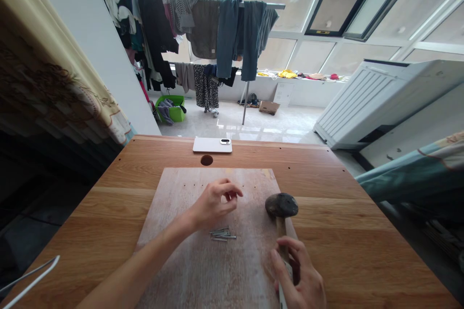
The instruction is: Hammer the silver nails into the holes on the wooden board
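Observation:
My right hand (299, 273) is wrapped around the handle of a hammer (281, 205). The hammer's dark, rounded head points away from me, above the right edge of a worn, reddish-white board (170, 251). Over the middle of that board, my left hand (221, 198) has its fingers curled, with thumb and index fingertips close together. Whether anything small is between them I cannot make out. Just below this hand lies a small pile of nails (223, 234). Several small dark dots (194, 185) run in a row across the board's far part, partly hidden by my left hand.
Under the board is a wooden table (344, 251) with a round hole (206, 160). A white phone (212, 145) lies near its far edge. A white cable (43, 274) shows at left. Beyond stand a loaded clothes rack (245, 101) and a green basket (176, 115).

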Motion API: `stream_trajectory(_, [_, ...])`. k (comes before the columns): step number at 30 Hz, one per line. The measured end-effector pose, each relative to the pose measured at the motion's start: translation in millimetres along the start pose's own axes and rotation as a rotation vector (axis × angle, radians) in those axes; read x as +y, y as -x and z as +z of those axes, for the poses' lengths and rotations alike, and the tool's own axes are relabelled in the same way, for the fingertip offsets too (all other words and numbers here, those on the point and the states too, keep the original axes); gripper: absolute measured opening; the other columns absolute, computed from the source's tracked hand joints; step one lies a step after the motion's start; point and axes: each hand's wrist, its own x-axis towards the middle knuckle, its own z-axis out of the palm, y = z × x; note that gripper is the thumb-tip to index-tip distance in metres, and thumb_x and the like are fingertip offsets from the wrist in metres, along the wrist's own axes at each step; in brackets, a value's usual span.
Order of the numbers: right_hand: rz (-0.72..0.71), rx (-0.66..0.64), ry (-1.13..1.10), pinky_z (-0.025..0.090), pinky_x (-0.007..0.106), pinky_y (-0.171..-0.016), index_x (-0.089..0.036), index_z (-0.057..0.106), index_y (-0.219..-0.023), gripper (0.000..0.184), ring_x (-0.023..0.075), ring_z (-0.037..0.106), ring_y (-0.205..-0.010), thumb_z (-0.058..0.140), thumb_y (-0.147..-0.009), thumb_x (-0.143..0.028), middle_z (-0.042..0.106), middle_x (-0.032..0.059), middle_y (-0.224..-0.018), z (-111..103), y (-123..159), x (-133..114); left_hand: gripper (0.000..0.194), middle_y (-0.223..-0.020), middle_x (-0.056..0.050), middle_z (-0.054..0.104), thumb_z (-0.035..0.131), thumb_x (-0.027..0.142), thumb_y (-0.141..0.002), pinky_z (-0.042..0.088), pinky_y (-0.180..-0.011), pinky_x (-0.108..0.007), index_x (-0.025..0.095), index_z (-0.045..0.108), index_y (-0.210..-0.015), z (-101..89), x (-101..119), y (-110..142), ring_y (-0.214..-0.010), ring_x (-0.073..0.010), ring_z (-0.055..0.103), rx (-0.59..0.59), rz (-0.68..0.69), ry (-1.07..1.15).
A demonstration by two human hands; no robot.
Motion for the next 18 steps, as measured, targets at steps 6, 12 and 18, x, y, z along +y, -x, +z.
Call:
stream_trajectory(6, [-0.010,-0.005,-0.032,0.052,0.028,-0.048,-0.025,0.066,-0.098,0.031,0.0153,0.056,-0.039,0.068,-0.086,-0.054,0.066,-0.0033,-0.069,0.5,-0.1,-2.6,0.018,-0.092,-0.006,0.076,0.062,0.010,-0.086,0.055,-0.072,-0.025,0.016,0.076,-0.094,30.0,-8.2,-43.3,-0.080,-0.0145,0.068,0.033,0.008,0.041])
stream_trajectory(12, [0.016,0.007,-0.026,0.051,0.027,-0.046,-0.025,0.066,-0.097,0.031,0.0157,0.056,-0.037,0.069,-0.085,-0.054,0.061,-0.0061,-0.062,2.0,0.7,-1.9,0.017,-0.097,-0.008,0.076,0.061,0.014,-0.091,0.055,-0.076,-0.026,0.017,0.077,-0.096,44.5,-11.0,-37.8,-0.081,-0.0151,0.068,0.011,0.064,0.006])
stream_trajectory(18, [0.020,-0.056,-0.036,0.051,0.026,-0.047,-0.024,0.063,-0.100,0.036,0.0142,0.056,-0.040,0.067,-0.088,-0.058,0.065,-0.0046,-0.068,-2.7,-1.1,-2.3,0.015,-0.088,-0.004,0.076,0.062,0.019,-0.091,0.055,-0.070,-0.025,0.017,0.071,-0.102,43.1,-15.8,-32.5,-0.075,-0.0140,0.067,0.059,-0.032,0.036])
